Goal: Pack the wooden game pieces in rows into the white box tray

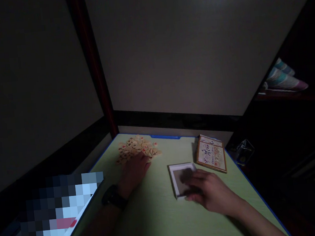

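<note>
A heap of round wooden Chinese chess pieces [134,148], some with red and some with dark characters, lies at the far left of the green table. My left hand [134,171], with a dark watch [114,197] on its wrist, reaches to the near edge of the heap. Its fingers stretch onto the pieces; whether one is under the fingertips is hidden. Over the right side of a shallow white open box [177,183] is my right hand [207,189]. Thumb and curved fingers stand apart, with nothing visible between them. Shadow darkens the box floor.
A box lid [211,155] printed with Chinese characters lies at the table's right edge. The green tabletop [155,214] has a blue rim. Left of it is a lit, pixelated screen [72,211]. Wall panels rise behind; striped cloth [284,78] sits on a shelf at right.
</note>
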`<state>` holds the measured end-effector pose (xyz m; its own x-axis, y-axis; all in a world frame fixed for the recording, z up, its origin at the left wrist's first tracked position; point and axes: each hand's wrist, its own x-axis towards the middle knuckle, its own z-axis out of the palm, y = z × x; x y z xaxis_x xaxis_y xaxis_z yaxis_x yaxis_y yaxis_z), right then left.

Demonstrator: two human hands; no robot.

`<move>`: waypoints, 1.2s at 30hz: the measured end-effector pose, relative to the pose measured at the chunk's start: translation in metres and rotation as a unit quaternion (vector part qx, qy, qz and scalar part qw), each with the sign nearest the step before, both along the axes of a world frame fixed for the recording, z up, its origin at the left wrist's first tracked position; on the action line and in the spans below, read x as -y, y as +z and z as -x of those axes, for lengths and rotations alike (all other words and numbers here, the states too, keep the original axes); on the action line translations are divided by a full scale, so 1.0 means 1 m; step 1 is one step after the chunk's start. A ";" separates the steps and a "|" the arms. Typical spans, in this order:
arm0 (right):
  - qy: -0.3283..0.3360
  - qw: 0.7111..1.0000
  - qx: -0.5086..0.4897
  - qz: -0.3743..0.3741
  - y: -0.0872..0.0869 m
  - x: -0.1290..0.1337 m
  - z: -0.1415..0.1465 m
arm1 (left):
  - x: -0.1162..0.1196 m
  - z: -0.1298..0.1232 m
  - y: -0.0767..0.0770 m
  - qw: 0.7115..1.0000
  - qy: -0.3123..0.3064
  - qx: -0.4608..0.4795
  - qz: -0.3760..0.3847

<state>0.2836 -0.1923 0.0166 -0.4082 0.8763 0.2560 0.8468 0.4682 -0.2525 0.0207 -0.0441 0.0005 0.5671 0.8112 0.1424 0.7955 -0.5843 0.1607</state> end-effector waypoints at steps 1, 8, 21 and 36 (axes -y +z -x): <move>-0.005 1.000 -0.005 -0.017 -0.005 -0.003 -0.001 | 0.000 0.000 0.000 1.000 0.003 -0.001 0.003; 0.033 0.982 -0.029 -0.184 -0.041 -0.028 0.015 | -0.001 0.000 0.001 1.000 0.007 -0.014 -0.007; 0.037 0.964 -0.137 -0.224 -0.029 -0.017 0.024 | -0.015 0.006 -0.015 0.992 -0.007 0.113 -0.051; -0.081 0.985 -0.056 -0.142 -0.042 -0.021 0.017 | -0.009 0.004 0.001 0.967 -0.032 0.251 0.041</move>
<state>0.2669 -0.1710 -0.0252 -0.2250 0.8140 0.5355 0.8902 0.3951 -0.2266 0.0162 -0.0351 0.0015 0.4922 0.7971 0.3499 0.5677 -0.5986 0.5651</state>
